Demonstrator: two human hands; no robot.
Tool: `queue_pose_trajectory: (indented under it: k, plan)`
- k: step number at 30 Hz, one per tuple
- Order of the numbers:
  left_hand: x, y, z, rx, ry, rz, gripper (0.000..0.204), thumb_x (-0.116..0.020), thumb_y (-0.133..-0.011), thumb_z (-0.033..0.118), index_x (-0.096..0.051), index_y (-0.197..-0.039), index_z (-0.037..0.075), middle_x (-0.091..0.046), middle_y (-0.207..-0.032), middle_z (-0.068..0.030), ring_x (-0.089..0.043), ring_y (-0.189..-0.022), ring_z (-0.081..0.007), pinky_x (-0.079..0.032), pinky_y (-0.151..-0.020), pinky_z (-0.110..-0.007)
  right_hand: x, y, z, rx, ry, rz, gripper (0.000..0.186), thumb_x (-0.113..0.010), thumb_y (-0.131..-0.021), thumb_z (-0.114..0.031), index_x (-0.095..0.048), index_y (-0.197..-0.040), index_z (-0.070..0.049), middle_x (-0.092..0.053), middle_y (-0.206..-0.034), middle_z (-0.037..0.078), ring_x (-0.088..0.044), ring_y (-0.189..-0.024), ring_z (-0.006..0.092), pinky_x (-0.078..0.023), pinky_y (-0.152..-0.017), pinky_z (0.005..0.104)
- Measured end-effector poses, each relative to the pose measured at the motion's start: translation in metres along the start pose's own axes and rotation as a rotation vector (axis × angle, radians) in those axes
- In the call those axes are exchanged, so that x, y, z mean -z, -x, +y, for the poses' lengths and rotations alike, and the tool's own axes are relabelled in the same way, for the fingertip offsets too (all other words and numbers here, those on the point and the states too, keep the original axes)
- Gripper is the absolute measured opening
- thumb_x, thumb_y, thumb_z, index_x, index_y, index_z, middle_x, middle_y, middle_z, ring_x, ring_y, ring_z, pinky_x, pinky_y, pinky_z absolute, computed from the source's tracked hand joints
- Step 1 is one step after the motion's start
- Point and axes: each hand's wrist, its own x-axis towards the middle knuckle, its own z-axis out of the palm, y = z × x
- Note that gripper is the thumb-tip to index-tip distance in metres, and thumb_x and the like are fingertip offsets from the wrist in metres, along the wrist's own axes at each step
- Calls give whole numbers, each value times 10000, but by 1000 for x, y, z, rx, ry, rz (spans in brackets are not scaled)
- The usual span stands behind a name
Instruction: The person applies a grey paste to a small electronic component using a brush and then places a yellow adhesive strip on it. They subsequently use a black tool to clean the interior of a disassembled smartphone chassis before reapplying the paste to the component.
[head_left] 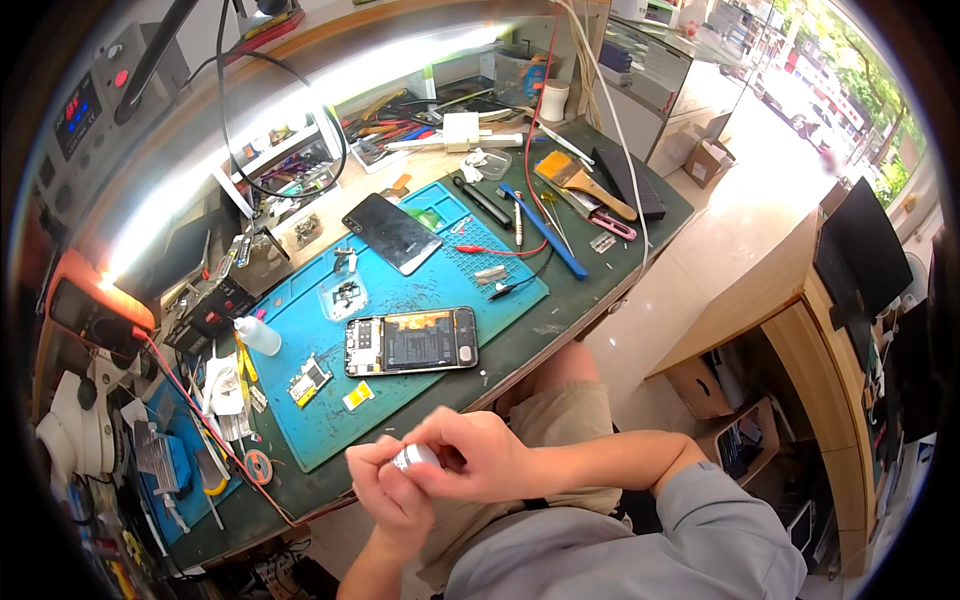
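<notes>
Over the table's front edge, close to my lap, both hands meet around a small white cylindrical container (415, 458). My left hand (388, 492) grips it from the left with bent fingers. From the right, my right hand (472, 458) closes on it too; its fingertips are partly blurred. Just beyond them, on a blue work mat (420, 393), lies an opened phone (412, 341) with its battery and boards exposed. A small yellow-and-white piece (358, 395) and a circuit board part (309, 381) lie left of it. Farther back is a dark phone panel (392, 230).
A clear tray (344, 297) of small parts and a white squeeze bottle (258, 336) stand on the mat's left. To the right lie a blue brush (545, 232) and a wide brush (585, 185). Red cables cross the table; a multimeter (95, 308) stands far left.
</notes>
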Motion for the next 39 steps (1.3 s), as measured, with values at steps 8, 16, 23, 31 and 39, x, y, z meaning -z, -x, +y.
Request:
queue_pose_trajectory:
  k: [8,16,23,31,39]
  plan:
    - [1,0,15,716,387,-113,373,-358,-1143,363,-512,-942,90,-486,-645,26,-375,-479,-38,-287,-411,-219,52,-9,-1,747,686,-317,338,-756,-866,-189,-608,-1149,-79,-627,-1140,131,-677,-874,229,-587,-703,354]
    - [17,-7,13,726,717,-176,504,-487,-1120,445,-571,-1328,-5,-647,-958,-91,-499,-632,-87,-388,-519,-230,78,-42,8,491,473,7,267,-727,-872,-56,-580,-1095,-53,-617,-1248,171,-691,-961,302,-609,-780,358]
    - [36,-15,9,455,416,-60,396,-702,-975,17,-555,-1343,10,-624,-1229,-114,-706,-983,-185,-582,-715,-255,106,-107,73,176,637,153,198,-736,-867,-66,-599,-1009,-57,-687,-1053,130,-683,-996,330,-564,-837,420]
    - [74,-17,-9,100,-582,113,409,-831,-816,41,-713,-1207,55,-674,-1059,-82,-635,-1013,-224,-493,-849,-346,112,-99,81,224,961,200,268,-682,-770,-37,-625,-1029,-75,-704,-1100,121,-651,-1083,328,-475,-926,463]
    - [74,-14,-25,-35,-757,76,619,-841,-849,178,-585,-1392,29,-700,-1275,-49,-600,-1001,-247,-419,-939,-384,84,-56,-4,284,526,406,151,-573,-1018,-18,-688,-1109,20,-666,-950,65,-634,-863,165,-515,-820,283]
